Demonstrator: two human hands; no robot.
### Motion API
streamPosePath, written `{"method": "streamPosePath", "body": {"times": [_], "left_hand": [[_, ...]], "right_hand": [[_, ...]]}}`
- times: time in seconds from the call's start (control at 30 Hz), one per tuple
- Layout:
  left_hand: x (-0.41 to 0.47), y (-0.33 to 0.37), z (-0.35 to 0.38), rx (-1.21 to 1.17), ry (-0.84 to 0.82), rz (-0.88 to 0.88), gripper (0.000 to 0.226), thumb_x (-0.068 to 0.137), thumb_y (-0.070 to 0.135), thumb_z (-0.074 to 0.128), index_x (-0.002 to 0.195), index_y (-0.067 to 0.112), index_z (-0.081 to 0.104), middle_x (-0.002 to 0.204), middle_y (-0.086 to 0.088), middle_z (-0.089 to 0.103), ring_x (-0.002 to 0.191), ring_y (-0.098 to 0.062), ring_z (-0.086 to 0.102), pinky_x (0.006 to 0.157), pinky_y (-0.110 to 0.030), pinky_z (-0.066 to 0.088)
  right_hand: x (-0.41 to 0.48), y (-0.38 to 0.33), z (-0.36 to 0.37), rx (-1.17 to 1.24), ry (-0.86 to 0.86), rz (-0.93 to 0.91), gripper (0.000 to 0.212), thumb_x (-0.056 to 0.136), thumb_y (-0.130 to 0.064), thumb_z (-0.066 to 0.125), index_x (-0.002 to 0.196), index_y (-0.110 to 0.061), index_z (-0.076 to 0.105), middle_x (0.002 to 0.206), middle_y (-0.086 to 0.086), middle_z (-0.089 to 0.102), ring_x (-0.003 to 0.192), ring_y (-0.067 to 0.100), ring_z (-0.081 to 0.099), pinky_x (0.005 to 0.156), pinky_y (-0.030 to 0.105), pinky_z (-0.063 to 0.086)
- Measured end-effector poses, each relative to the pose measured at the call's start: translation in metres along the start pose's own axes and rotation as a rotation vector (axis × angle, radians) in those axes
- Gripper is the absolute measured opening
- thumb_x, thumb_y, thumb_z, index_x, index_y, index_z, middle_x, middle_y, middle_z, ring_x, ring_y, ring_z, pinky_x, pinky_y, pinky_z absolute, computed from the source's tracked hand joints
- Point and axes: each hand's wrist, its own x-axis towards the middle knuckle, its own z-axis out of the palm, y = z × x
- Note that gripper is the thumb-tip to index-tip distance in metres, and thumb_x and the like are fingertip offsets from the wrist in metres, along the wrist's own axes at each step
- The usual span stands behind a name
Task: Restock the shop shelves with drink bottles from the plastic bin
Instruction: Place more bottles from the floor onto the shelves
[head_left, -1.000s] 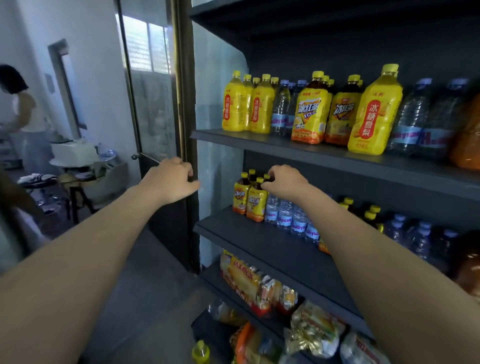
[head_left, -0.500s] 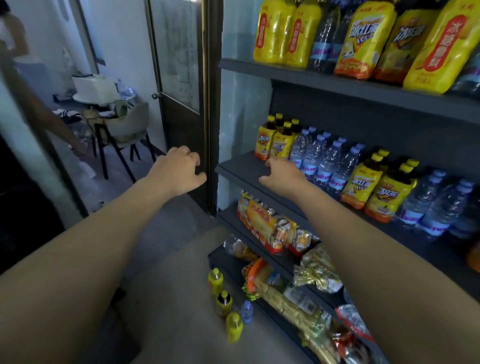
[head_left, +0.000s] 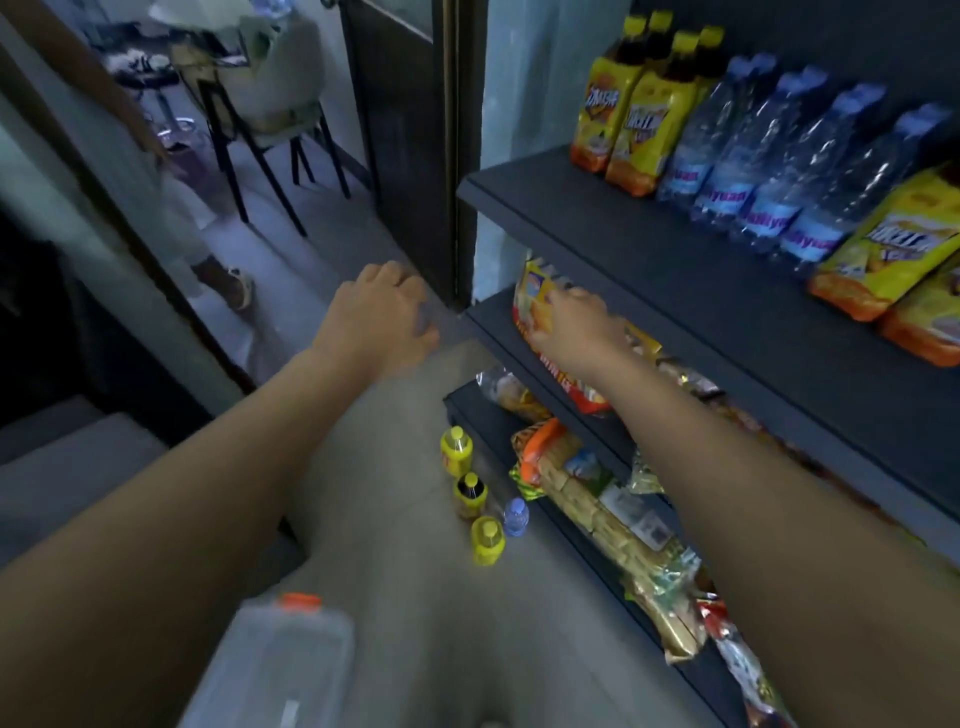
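Left hand (head_left: 382, 312): arm stretched forward, back up, fingers loosely curled, empty; in the air over the floor (head_left: 395, 519), left of the shelving's corner.
Right hand (head_left: 576, 327): arm stretched forward, back up, fingers relaxed, holding nothing; in front of a snack packet (head_left: 532, 283) at the middle shelf (head_left: 498, 319) left end. Contact: can't tell, blurred.
Drink bottles (head_left: 470, 493): four upright on the floor, just beside the bottom shelf (head_left: 465, 408) front edge.
Plastic bin (head_left: 275, 665): clear, orange latch, on the floor below the left forearm.
Upper shelf (head_left: 597, 223): tea bottles (head_left: 639, 114), water bottles (head_left: 737, 171) in rows.
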Motion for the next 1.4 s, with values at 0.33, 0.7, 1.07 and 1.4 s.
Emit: {"method": "streamPosePath", "body": {"times": [0.33,0.7,1.07,1.4], "left_hand": [[-0.013,-0.006,0.166,-0.100,-0.018,0.019,0.084,0.064,0.056,0.017,0.114,0.002,0.058,0.116,-0.017,0.054,0.111,-0.037,0.048,0.089,-0.045,0.044],[-0.042,-0.014,0.394,-0.177,-0.086,0.041,0.047,0.087,0.032,0.053,0.127,0.008,0.050,0.129,-0.012,0.049,0.124,-0.031,0.039,0.096,-0.042,0.037],[-0.061,-0.018,0.577,-0.184,-0.048,0.109,0.052,0.079,0.039,0.047,0.114,0.002,0.058,0.116,-0.018,0.056,0.113,-0.037,0.047,0.090,-0.049,0.044],[-0.091,-0.026,0.628,-0.181,-0.125,0.037,0.066,0.075,0.051,0.034,0.115,0.004,0.058,0.116,-0.016,0.056,0.112,-0.037,0.048,0.088,-0.046,0.043]], "right_hand": [[0.011,0.039,0.159,0.119,-0.038,0.048,0.050,0.089,-0.033,0.055,0.130,-0.007,0.046,0.134,0.014,0.046,0.124,0.032,0.042,0.099,0.045,0.041],[0.008,0.096,0.391,0.083,-0.026,0.125,0.048,0.087,-0.026,0.057,0.130,-0.009,0.046,0.131,0.013,0.047,0.122,0.032,0.043,0.094,0.040,0.040],[0.018,0.148,0.582,0.071,-0.092,0.140,0.049,0.088,-0.029,0.058,0.131,-0.011,0.045,0.135,0.012,0.043,0.127,0.031,0.038,0.096,0.042,0.040],[0.015,0.148,0.647,0.139,-0.129,0.107,0.048,0.086,-0.040,0.062,0.122,-0.011,0.051,0.129,0.010,0.048,0.123,0.030,0.042,0.093,0.046,0.044]]}}
